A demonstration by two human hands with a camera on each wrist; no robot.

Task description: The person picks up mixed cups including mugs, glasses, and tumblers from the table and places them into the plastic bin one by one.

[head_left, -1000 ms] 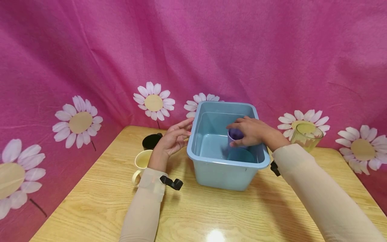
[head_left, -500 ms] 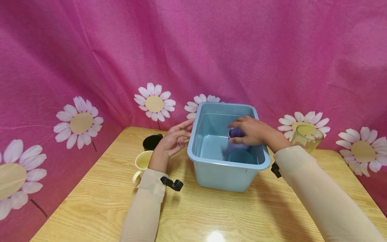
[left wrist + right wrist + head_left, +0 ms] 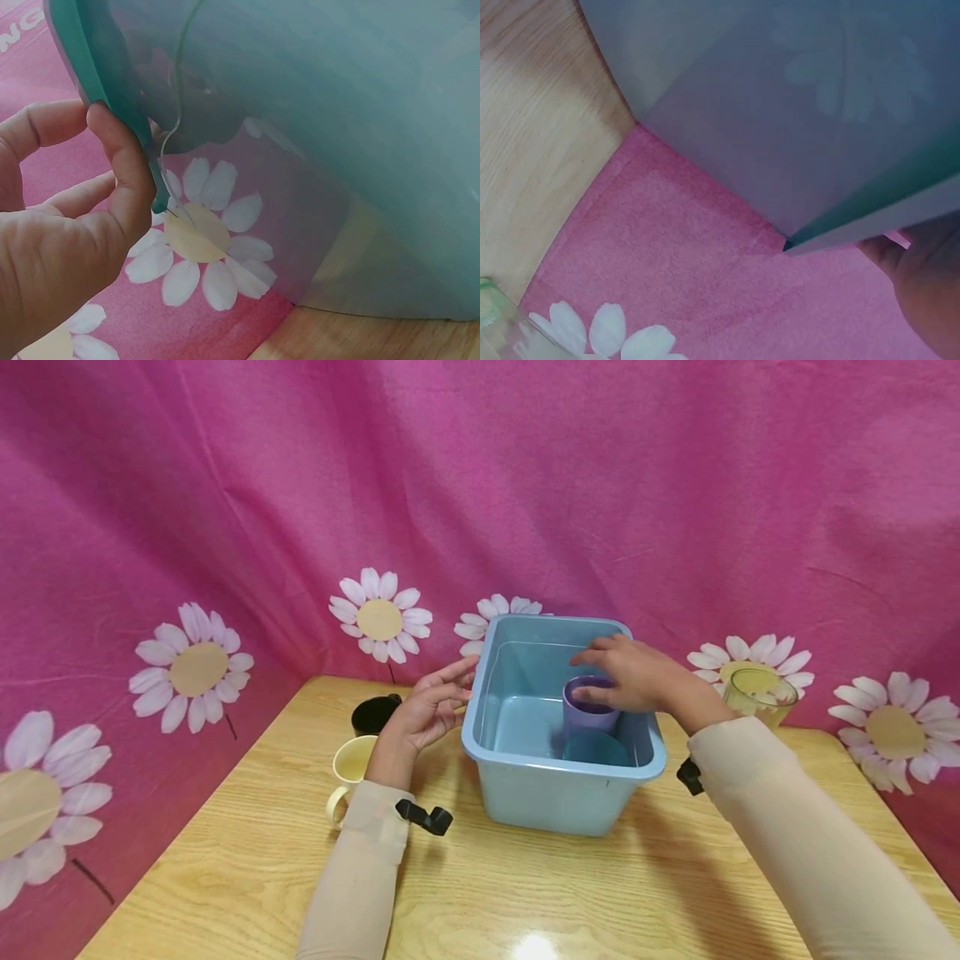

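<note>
- right hand point(image 3: 637, 677): fingers spread, released, over the purple round cup point(image 3: 590, 720), inside the blue rectangular plastic bin point(image 3: 555, 763) near its right edge;
- left hand point(image 3: 427, 714): loosely bent fingertips touching the bin's left edge

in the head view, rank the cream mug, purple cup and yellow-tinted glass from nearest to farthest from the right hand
From the right hand:
1. Purple cup: just below it, inside the blue tub
2. Yellow-tinted glass: right, outside the tub
3. Cream mug: left, past the tub
</note>
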